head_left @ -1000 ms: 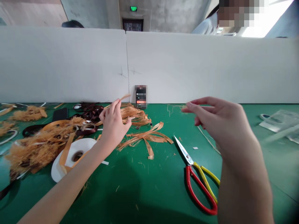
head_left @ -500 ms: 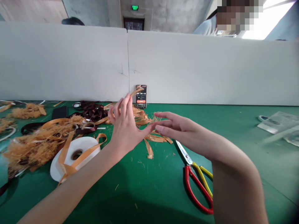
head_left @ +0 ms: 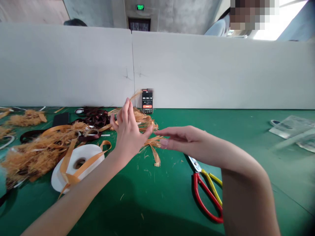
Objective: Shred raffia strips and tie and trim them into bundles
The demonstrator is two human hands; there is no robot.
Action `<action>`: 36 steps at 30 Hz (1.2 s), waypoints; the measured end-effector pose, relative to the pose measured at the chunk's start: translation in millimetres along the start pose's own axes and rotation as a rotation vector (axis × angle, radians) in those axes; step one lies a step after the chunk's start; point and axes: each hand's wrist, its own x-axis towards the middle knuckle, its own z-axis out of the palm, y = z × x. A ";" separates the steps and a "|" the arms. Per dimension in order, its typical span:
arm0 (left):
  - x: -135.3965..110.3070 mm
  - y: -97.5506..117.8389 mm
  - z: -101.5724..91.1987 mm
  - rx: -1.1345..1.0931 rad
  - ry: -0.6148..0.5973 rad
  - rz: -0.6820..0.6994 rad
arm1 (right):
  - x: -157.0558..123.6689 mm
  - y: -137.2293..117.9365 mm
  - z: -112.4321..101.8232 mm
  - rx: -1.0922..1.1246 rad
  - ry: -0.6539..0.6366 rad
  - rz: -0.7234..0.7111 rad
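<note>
My left hand (head_left: pixel 129 134) is raised over the table with its thumb spread to the right. A frayed orange ribbon strip (head_left: pixel 135 95) sticks out from between its upper fingertips. My right hand (head_left: pixel 183 137) hovers beside the left thumb, fingers stretched out with a gap above the thumb, and nothing visible in them. Below and behind the hands lie a pile of frayed ribbon (head_left: pixel 147 119) and a loose ribbon piece (head_left: pixel 156 157). Scissors (head_left: pixel 197 165) with one red and one yellow handle lie under my right wrist, partly covered by the arm.
On the left are a white spool (head_left: pixel 57 173) with orange ribbon, a heap of frayed fibres (head_left: pixel 36 157) and dark brown ribbon (head_left: pixel 95 118). A phone (head_left: pixel 147 101) leans on the white partition (head_left: pixel 209 72). Clear plastic (head_left: pixel 290 129) lies at the right; a person sits beyond the partition.
My right hand has dropped slightly and come apart from the left thumb; the frayed bits at its fingertips no longer show. My left hand has shifted a little left with the strip.
</note>
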 end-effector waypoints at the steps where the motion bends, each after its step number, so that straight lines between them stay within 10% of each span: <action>1: -0.3 -3.2 1.9 0.014 -0.001 -0.010 | -0.8 -1.0 -1.3 0.008 0.031 0.016; 11: -5.9 -33.3 18.5 -0.026 -0.183 -0.106 | -4.4 7.1 -13.7 -0.387 0.867 0.392; 20: 16.4 -17.3 -9.4 -0.586 -0.219 -0.259 | 2.4 4.2 -0.9 -0.585 0.888 0.226; 36: 13.4 7.4 -35.9 -0.766 -0.330 -0.227 | 57.1 27.3 21.2 0.311 0.357 -0.053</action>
